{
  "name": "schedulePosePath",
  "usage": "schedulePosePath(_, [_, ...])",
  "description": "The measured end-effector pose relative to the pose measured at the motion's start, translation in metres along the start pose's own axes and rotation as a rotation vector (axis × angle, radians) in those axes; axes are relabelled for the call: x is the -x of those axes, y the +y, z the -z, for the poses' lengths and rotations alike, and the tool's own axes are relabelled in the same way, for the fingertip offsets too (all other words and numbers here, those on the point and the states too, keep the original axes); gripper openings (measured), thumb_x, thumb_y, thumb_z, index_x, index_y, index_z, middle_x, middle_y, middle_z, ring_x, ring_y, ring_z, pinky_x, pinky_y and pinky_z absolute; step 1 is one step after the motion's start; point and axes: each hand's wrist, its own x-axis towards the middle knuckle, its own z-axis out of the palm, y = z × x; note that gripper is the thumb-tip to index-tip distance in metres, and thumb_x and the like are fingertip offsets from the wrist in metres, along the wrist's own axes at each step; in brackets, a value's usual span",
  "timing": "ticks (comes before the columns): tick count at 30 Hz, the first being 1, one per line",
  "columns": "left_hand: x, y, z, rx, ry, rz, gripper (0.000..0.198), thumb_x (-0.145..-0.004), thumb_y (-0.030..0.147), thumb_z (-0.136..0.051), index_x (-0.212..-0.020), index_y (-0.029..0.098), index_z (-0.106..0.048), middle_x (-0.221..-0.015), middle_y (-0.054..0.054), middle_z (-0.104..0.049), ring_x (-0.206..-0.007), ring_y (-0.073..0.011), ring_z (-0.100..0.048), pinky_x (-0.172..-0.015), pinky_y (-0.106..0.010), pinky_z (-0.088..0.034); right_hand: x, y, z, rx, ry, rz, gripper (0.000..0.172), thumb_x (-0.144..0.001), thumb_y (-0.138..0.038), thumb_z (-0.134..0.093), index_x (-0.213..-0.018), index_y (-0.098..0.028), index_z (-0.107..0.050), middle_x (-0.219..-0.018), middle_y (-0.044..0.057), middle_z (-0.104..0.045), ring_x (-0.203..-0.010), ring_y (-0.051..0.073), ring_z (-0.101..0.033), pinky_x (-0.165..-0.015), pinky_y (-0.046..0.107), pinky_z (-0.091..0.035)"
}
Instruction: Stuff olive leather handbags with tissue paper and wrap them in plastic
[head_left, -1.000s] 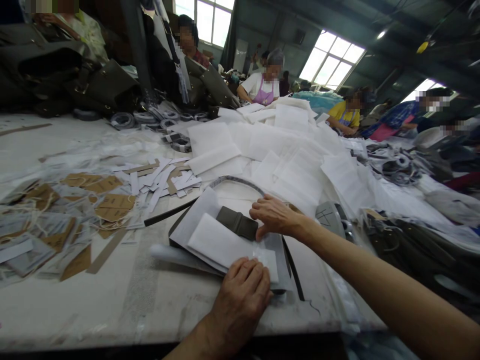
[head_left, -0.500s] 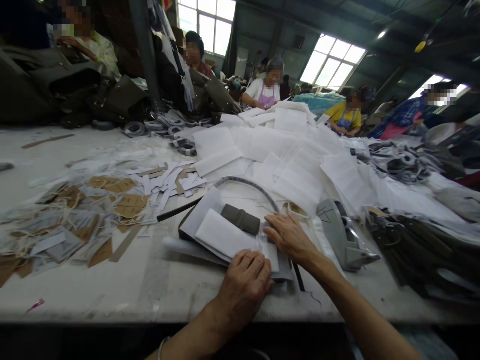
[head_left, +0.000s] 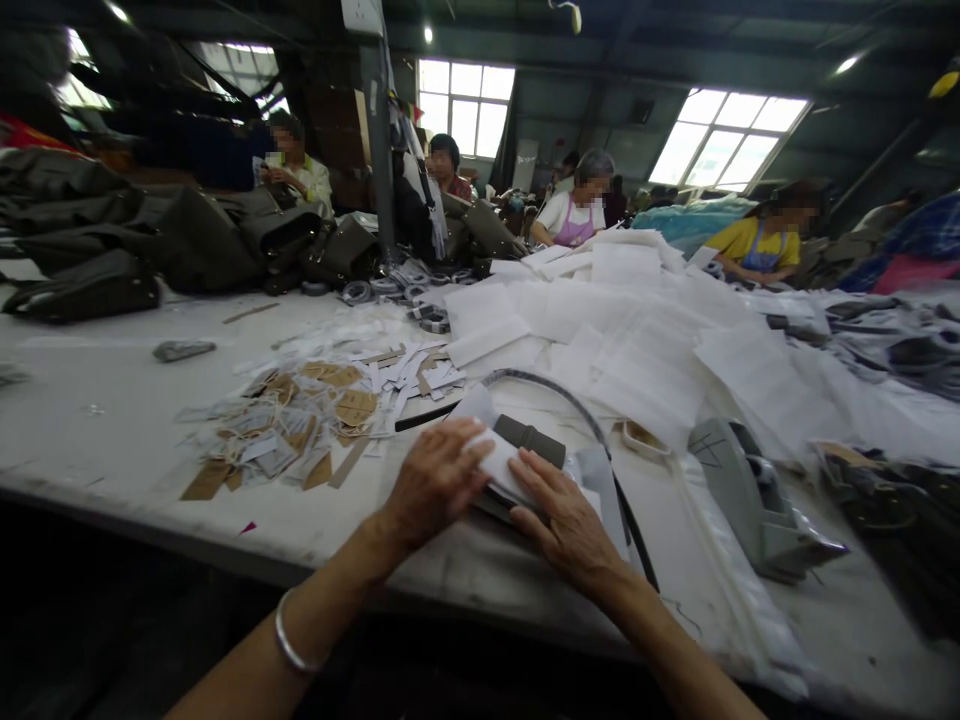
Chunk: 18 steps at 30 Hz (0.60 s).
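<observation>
A bag (head_left: 504, 510) with a dark edge lies on the table near me, mostly hidden by wrapping and my hands. Its dark strap (head_left: 576, 400) arcs behind it. On the bag sits a folded white foam sheet (head_left: 504, 466), beside an olive-grey flap or tab (head_left: 529, 440). My left hand (head_left: 439, 478), slightly blurred, has its fingers closed at the foam's left end. My right hand (head_left: 559, 510) rests on the foam with its fingers stretched out. A clear plastic piece (head_left: 592, 470) shows just right of the flap.
White foam sheets (head_left: 600, 310) are heaped behind the bag. Brown and white paper tags (head_left: 300, 420) lie to the left. A grey tape dispenser (head_left: 757, 500) stands at right. Dark bags (head_left: 210, 235) pile up at back left. Several people work across the table (head_left: 247, 340).
The view has swung left. My left hand has moved from the foam's near edge to its left end. My right hand has shifted from the plastic at the right onto the foam.
</observation>
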Motion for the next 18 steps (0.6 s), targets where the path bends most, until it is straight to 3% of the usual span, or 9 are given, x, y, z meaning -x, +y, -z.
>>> schedulePosePath(1, [-0.002, -0.016, 0.007, 0.018, -0.031, 0.113, 0.033, -0.094, 0.036, -0.056, -0.123, 0.020, -0.061, -0.135, -0.012, -0.056, -0.130, -0.0293, -0.047, -0.110, -0.048, -0.038, 0.000, -0.002, -0.001, 0.073, 0.005, 0.023, 0.053, -0.094, -0.043, -0.056, -0.143, -0.024, -0.048, -0.151, 0.009, -0.044, -0.137, 0.030, -0.043, -0.112, 0.051, -0.039])
schedulePosePath(3, [-0.003, -0.040, 0.013, 0.132, -0.143, 0.268, 0.041, -0.095, 0.045, -0.053, -0.129, 0.023, -0.057, -0.134, -0.010, -0.057, -0.125, -0.0267, -0.053, -0.107, -0.043, -0.043, -0.001, -0.006, -0.002, 0.190, 0.008, 0.050, 0.056, -0.093, -0.040, -0.059, -0.145, -0.023, -0.046, -0.152, 0.010, -0.042, -0.138, 0.031, -0.041, -0.111, 0.051, -0.039])
schedulePosePath(5, [0.001, -0.047, 0.014, 0.212, -0.212, 0.347, 0.044, -0.096, 0.049, -0.050, -0.132, 0.025, -0.055, -0.128, -0.007, -0.059, -0.117, -0.0231, -0.059, -0.102, -0.038, -0.048, 0.000, -0.010, -0.004, 0.264, -0.002, 0.060, 0.058, -0.093, -0.038, -0.059, -0.146, -0.021, -0.044, -0.152, 0.011, -0.042, -0.138, 0.031, -0.041, -0.110, 0.052, -0.040])
schedulePosePath(9, [0.022, -0.016, 0.017, 0.233, -0.228, 0.405, 0.048, -0.093, 0.052, -0.053, -0.134, 0.026, -0.053, -0.120, -0.006, -0.060, -0.112, -0.0236, -0.060, -0.099, -0.038, -0.049, 0.006, -0.019, -0.005, 0.321, -0.005, 0.072, 0.063, -0.092, -0.038, -0.059, -0.149, -0.019, -0.038, -0.153, 0.012, -0.041, -0.139, 0.031, -0.039, -0.111, 0.054, -0.038])
schedulePosePath(13, [0.051, 0.019, 0.023, 0.188, -0.236, 0.354, 0.058, -0.090, 0.051, -0.059, -0.141, 0.026, -0.044, -0.118, -0.007, -0.059, -0.108, -0.0238, -0.060, -0.094, -0.039, -0.052, 0.015, -0.030, -0.003, 0.309, -0.044, 0.137, 0.062, -0.093, -0.033, -0.058, -0.149, -0.019, -0.036, -0.152, 0.011, -0.042, -0.141, 0.028, -0.036, -0.115, 0.053, -0.033])
schedulePosePath(16, [0.059, 0.029, 0.030, 0.073, -0.197, 0.305, 0.054, -0.092, 0.048, -0.059, -0.140, 0.026, -0.046, -0.120, -0.009, -0.059, -0.107, -0.0245, -0.061, -0.090, -0.039, -0.055, 0.018, -0.037, -0.001, 0.305, -0.115, 0.141, 0.058, -0.093, -0.028, -0.057, -0.147, -0.017, -0.040, -0.150, 0.011, -0.045, -0.140, 0.028, -0.039, -0.115, 0.054, -0.033])
schedulePosePath(18, [0.054, 0.029, 0.034, -0.037, -0.119, 0.220, 0.049, -0.093, 0.043, -0.058, -0.137, 0.024, -0.050, -0.130, -0.013, -0.055, -0.118, -0.0287, -0.056, -0.095, -0.044, -0.053, 0.017, -0.041, -0.001, 0.310, -0.141, 0.113, 0.055, -0.092, -0.025, -0.056, -0.145, -0.016, -0.042, -0.148, 0.011, -0.047, -0.139, 0.029, -0.041, -0.114, 0.056, -0.033])
